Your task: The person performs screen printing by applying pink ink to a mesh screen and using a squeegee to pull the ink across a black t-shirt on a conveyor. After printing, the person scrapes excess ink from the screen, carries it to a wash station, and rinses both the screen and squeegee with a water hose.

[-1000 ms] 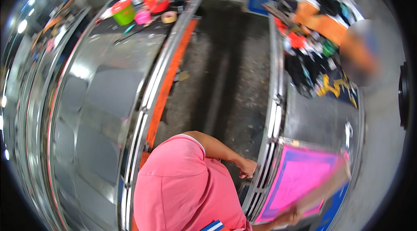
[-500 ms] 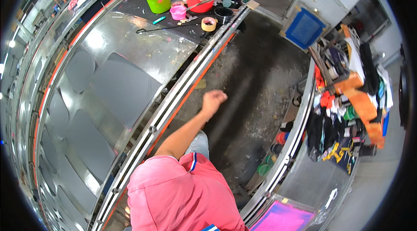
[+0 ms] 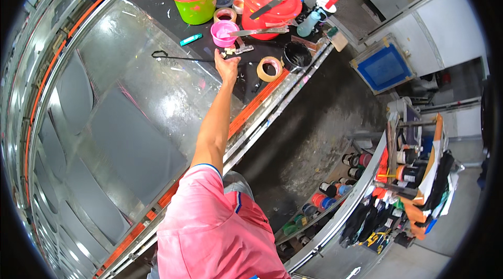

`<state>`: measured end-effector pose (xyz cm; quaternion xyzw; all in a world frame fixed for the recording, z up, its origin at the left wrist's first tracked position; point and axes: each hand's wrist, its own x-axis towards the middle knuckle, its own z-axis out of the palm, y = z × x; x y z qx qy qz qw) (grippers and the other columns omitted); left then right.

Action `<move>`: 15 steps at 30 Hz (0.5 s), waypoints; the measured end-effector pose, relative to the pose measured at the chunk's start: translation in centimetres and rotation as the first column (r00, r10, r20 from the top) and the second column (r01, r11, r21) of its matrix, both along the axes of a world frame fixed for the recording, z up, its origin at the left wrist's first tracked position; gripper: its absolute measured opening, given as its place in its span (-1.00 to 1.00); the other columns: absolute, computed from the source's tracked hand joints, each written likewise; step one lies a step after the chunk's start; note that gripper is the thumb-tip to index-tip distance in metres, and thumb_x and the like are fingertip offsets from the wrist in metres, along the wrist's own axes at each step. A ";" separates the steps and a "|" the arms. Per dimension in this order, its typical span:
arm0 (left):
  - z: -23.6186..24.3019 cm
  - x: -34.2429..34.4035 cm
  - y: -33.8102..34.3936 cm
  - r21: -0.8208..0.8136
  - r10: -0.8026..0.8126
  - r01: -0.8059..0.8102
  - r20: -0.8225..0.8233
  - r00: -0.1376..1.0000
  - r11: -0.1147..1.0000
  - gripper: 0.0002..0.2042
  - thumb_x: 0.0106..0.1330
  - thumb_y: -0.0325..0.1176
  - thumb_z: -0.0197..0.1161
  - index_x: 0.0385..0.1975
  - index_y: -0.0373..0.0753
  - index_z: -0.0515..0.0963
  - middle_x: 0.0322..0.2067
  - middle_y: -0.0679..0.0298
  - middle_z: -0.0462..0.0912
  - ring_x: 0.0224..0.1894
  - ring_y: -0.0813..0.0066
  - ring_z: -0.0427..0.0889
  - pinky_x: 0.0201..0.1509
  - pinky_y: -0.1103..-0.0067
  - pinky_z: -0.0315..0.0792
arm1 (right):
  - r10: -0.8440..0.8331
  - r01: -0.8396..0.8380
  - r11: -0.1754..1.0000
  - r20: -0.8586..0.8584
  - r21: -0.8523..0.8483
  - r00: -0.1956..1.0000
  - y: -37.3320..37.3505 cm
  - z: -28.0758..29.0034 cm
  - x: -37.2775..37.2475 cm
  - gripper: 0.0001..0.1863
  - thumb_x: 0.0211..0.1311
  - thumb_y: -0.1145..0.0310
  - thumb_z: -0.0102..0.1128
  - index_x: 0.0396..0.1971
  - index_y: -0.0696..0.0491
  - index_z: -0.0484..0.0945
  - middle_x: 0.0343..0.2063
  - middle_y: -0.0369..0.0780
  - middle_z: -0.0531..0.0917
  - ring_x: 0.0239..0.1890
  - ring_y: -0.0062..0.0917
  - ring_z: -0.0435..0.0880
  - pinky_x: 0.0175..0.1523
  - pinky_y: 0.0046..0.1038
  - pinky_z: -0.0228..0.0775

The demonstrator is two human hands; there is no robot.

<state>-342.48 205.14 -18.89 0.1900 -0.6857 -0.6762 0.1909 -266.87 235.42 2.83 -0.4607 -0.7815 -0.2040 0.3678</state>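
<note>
My left hand (image 3: pixel 227 68) reaches out over the dark far end of the long table, thumb and fingers apart. Under or right beside the fingers runs a thin black rod (image 3: pixel 181 58) with a hooked end; I cannot tell whether they touch. Just beyond is a small pink tub (image 3: pixel 224 39), with a spatula (image 3: pixel 258 32) lying across its rim. A roll of tan tape (image 3: pixel 261 70) lies to the hand's right, near a black bowl (image 3: pixel 296 55). A teal marker-like stick (image 3: pixel 190 39) rests to the left. My right hand is out of view.
A green bucket (image 3: pixel 195 10) and a red bucket (image 3: pixel 257 22), both lidded, stand behind the tub. Grey flat panels (image 3: pixel 133 142) lie along the table. A blue framed screen (image 3: pixel 384 67) leans on the wall. At right, a shelf holds several ink jars (image 3: pixel 320 200).
My left hand has swung from above the floor aisle forward onto the table's far end, its fingers spreading. The view has moved closer to the buckets and tape.
</note>
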 end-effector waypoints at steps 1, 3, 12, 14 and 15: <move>-0.9 -1.6 -0.4 0.043 -0.002 0.002 -0.009 1.000 0.999 -0.03 -0.14 -0.53 0.52 0.35 -0.51 0.10 0.15 -0.12 0.44 -0.12 0.21 0.69 0.13 0.46 0.46 | 0.002 -0.002 1.000 0.009 0.021 1.000 0.7 0.3 -0.9 -0.56 0.08 0.26 0.26 -0.03 0.15 0.57 -0.14 -0.08 0.68 -0.17 -0.28 0.71 -0.10 -0.31 0.53; -0.6 -3.0 0.7 0.122 -0.028 0.025 0.025 0.999 0.992 -0.03 -0.16 -0.62 0.48 0.35 -0.49 0.09 0.15 -0.14 0.43 -0.10 0.21 0.68 0.08 0.48 0.50 | -0.026 0.024 0.997 0.031 0.077 0.999 1.3 1.2 -1.8 -0.55 0.08 0.25 0.28 -0.03 0.15 0.56 -0.14 -0.09 0.68 -0.17 -0.29 0.71 -0.10 -0.32 0.54; 2.3 -6.9 0.0 -0.206 0.124 -0.115 0.029 0.992 0.972 0.10 -0.35 -0.41 0.67 0.32 -0.41 0.14 0.20 -0.15 0.42 0.22 -0.10 0.46 0.28 0.30 0.37 | -0.041 0.032 0.978 0.042 0.207 0.998 4.2 4.3 -4.1 -0.53 0.11 0.21 0.33 -0.01 0.15 0.54 -0.11 -0.10 0.68 -0.17 -0.32 0.72 -0.12 -0.34 0.55; 2.0 -7.4 -0.8 -0.195 0.159 -0.140 0.082 0.984 0.971 0.05 -0.31 -0.30 0.67 0.30 -0.34 0.21 0.15 -0.14 0.48 0.18 -0.08 0.50 0.25 0.29 0.40 | -0.009 0.007 0.978 0.012 0.209 1.000 4.7 4.7 -4.4 -0.53 0.11 0.21 0.34 -0.02 0.15 0.54 -0.12 -0.10 0.68 -0.18 -0.33 0.72 -0.13 -0.34 0.56; 2.9 -7.2 -0.5 -0.148 0.138 -0.124 0.091 0.986 0.981 0.01 -0.30 -0.29 0.67 0.28 -0.32 0.24 0.12 -0.13 0.51 0.15 -0.07 0.52 0.22 0.30 0.42 | -0.008 0.009 0.977 -0.003 0.214 1.000 4.5 5.2 -4.1 -0.53 0.12 0.21 0.34 -0.02 0.15 0.54 -0.12 -0.10 0.69 -0.18 -0.33 0.72 -0.14 -0.34 0.56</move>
